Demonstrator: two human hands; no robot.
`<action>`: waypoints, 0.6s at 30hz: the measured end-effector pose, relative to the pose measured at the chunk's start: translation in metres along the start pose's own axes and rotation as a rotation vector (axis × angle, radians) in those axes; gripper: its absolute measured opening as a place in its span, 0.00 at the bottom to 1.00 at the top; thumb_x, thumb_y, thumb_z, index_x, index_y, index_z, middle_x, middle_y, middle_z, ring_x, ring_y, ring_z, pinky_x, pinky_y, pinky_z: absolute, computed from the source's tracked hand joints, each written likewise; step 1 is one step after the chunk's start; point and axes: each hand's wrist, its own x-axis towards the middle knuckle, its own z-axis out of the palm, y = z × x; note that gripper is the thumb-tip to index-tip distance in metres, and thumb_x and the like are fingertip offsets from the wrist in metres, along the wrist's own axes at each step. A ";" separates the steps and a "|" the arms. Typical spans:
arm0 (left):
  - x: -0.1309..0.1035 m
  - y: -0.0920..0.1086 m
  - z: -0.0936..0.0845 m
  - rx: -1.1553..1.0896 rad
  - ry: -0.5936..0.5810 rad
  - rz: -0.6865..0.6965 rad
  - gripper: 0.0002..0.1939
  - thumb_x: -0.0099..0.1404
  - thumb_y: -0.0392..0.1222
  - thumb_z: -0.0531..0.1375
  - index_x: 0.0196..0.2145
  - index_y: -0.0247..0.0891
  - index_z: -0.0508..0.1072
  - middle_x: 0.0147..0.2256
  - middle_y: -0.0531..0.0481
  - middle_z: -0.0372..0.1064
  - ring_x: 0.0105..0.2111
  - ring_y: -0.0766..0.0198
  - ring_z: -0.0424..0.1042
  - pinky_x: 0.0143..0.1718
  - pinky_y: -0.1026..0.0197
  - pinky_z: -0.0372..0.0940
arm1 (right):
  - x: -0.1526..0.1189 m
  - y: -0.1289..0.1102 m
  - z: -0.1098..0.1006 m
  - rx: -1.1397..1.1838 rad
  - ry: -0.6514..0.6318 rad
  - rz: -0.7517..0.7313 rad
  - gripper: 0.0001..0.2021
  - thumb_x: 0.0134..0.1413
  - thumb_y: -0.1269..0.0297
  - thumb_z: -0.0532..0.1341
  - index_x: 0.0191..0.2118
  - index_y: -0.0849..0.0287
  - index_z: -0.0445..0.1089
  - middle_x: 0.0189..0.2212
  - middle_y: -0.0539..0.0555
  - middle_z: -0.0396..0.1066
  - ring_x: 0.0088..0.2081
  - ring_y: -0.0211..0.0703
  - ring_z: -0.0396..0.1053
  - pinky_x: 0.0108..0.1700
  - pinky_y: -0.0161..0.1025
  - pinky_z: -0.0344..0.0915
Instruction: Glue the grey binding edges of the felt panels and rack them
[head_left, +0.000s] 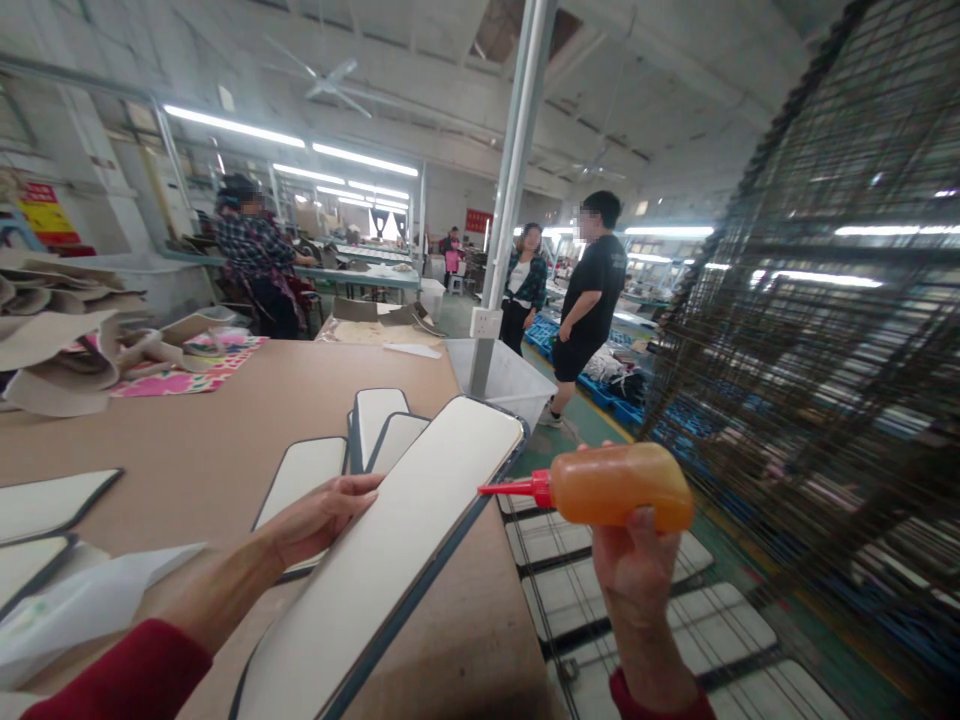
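My left hand (319, 515) grips a long white panel with a dark edge (390, 560), holding it tilted up off the brown table (210, 440). My right hand (637, 570) holds an orange squeeze bottle (619, 485) with a red nozzle. The nozzle tip points left and sits right at the panel's right edge. Several similar white panels (375, 420) lie flat on the table beyond my left hand.
A wire rack (637, 600) with more white panels lies low to the right, and a tall wire rack (825, 330) stands behind it. A white bin (510, 380) and metal post (510, 190) are at the table's far corner. Three other people stand further off. Cardboard pieces (60, 340) pile up at left.
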 end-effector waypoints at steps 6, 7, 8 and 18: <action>0.003 0.001 0.002 -0.011 -0.004 0.009 0.21 0.57 0.36 0.63 0.50 0.35 0.72 0.41 0.41 0.76 0.34 0.58 0.76 0.33 0.63 0.70 | -0.002 0.000 0.002 -0.012 -0.009 0.005 0.24 0.38 0.57 0.68 0.45 0.56 0.69 0.43 0.57 0.72 0.45 0.58 0.70 0.51 0.63 0.61; 0.003 0.001 0.003 -0.011 0.002 0.011 0.21 0.57 0.36 0.64 0.50 0.36 0.72 0.40 0.41 0.76 0.34 0.58 0.76 0.33 0.63 0.70 | -0.002 0.000 0.002 -0.013 -0.012 0.005 0.24 0.38 0.57 0.68 0.45 0.55 0.69 0.44 0.56 0.72 0.45 0.58 0.70 0.51 0.63 0.61; 0.004 0.001 0.004 -0.012 0.008 0.012 0.21 0.57 0.36 0.64 0.50 0.36 0.72 0.40 0.41 0.76 0.34 0.58 0.76 0.33 0.63 0.70 | -0.003 0.000 0.002 -0.014 -0.016 0.007 0.24 0.38 0.57 0.68 0.45 0.55 0.69 0.43 0.56 0.72 0.45 0.57 0.70 0.51 0.63 0.61; 0.009 0.001 0.006 -0.031 0.035 0.019 0.23 0.56 0.35 0.64 0.51 0.34 0.71 0.39 0.41 0.76 0.33 0.57 0.76 0.32 0.63 0.70 | -0.007 0.001 0.002 -0.034 -0.037 0.027 0.24 0.38 0.55 0.68 0.45 0.54 0.69 0.45 0.57 0.71 0.45 0.57 0.70 0.52 0.64 0.60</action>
